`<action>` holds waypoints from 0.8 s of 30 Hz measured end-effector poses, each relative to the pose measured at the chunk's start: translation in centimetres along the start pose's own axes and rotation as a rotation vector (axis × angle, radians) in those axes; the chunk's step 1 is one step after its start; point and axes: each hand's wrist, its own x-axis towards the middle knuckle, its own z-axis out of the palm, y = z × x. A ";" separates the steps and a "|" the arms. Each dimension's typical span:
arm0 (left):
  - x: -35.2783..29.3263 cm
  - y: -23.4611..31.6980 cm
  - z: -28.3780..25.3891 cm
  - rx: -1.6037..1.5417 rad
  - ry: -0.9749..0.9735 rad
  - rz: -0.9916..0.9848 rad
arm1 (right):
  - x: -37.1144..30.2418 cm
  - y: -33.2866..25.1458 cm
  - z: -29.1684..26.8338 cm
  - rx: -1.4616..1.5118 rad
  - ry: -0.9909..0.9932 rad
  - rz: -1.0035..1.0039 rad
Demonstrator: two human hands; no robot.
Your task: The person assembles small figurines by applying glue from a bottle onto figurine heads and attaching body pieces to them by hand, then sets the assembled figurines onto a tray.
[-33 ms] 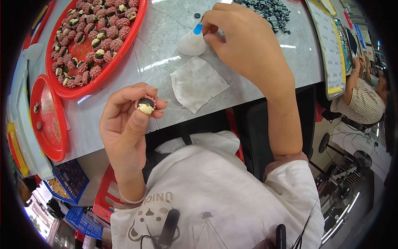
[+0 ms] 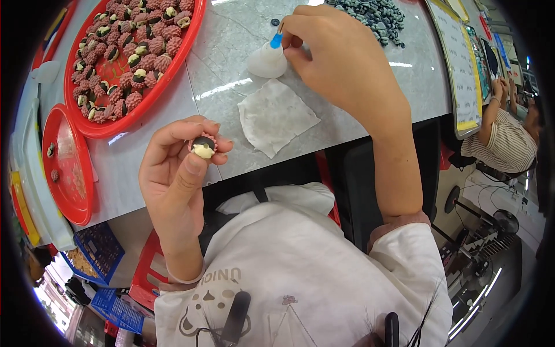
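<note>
My left hand (image 2: 176,173) pinches a small pink ridged piece (image 2: 204,146) between thumb and fingers. Its upturned face carries a black part and a cream part. Across the table, my right hand (image 2: 335,58) is bent with its thumb and forefinger closed at the blue tip of a white squeeze bottle (image 2: 267,62). The rest of its fingers are curled out of sight. Just below the bottle lies a crumpled whitish cloth (image 2: 276,115). Beyond the bottle rests a small dark round piece (image 2: 274,22).
A red tray (image 2: 136,130) full of pink, black and cream pieces lies at far left. Nearer is a smaller red tray (image 2: 84,196) with a few pieces. Dark small pieces (image 2: 376,20) are heaped at the back. A yellow-edged chart (image 2: 462,75) stands right; another person (image 2: 503,141) sits beyond.
</note>
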 end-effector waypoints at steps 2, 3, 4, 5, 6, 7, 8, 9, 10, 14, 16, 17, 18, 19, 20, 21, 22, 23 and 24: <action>0.0 0.0 0.1 -0.008 0.004 -0.002 | 0.1 0.7 0.2 0.016 -0.009 -0.078; 0.1 0.1 0.2 -0.002 0.005 -0.009 | 0.3 0.9 0.1 0.014 -0.009 -0.077; 0.1 0.1 0.1 0.005 0.012 -0.014 | 0.6 1.1 0.0 0.032 -0.044 -0.065; 0.0 0.2 0.1 0.005 0.015 -0.013 | 0.8 1.2 -0.1 0.051 -0.080 -0.053; 0.0 0.2 0.0 -0.004 0.009 -0.010 | 0.7 1.4 -0.4 0.051 -0.082 -0.056; 0.0 0.2 0.0 -0.016 -0.001 -0.007 | 0.5 1.6 -0.8 0.125 -0.018 -0.072; 0.0 0.2 -0.1 -0.019 -0.001 -0.007 | 0.2 1.9 -1.3 0.200 0.046 -0.089; 0.0 0.2 -0.2 -0.025 -0.006 0.005 | -0.3 2.1 -1.8 0.198 0.044 -0.089; -0.1 0.2 -0.3 -0.028 -0.006 0.018 | -0.8 2.2 -2.3 0.213 0.073 -0.012; 0.1 0.1 -0.4 -0.031 0.040 -0.029 | -0.9 2.6 -1.5 0.199 0.152 0.000; 0.3 0.2 -0.2 -0.007 0.013 -0.021 | -0.2 2.1 -1.6 0.214 0.139 -0.063; 0.3 0.2 -0.1 -0.006 0.010 -0.022 | 0.1 1.9 -1.6 0.227 0.124 -0.128; 0.2 0.3 0.1 -0.007 -0.009 -0.013 | 0.3 2.1 -1.4 0.227 0.126 -0.126; 0.2 0.3 0.2 -0.007 -0.024 -0.002 | 0.6 2.4 -0.9 0.158 0.092 -0.195; 0.2 0.3 0.1 -0.005 -0.025 0.000 | 0.8 2.7 -0.7 0.087 0.057 -0.264; 0.2 0.3 0.0 0.003 -0.014 0.005 | 0.9 2.7 -0.7 0.087 0.059 -0.265; 0.0 0.2 0.0 0.010 0.002 0.008 | 1.0 2.7 -0.8 0.079 0.017 -0.242; 0.0 0.2 -0.1 0.012 0.006 0.008 | 1.1 2.7 -0.8 0.070 -0.024 -0.219; 0.0 0.2 -0.1 0.005 0.012 0.005 | 1.1 2.7 -0.8 0.072 -0.026 -0.221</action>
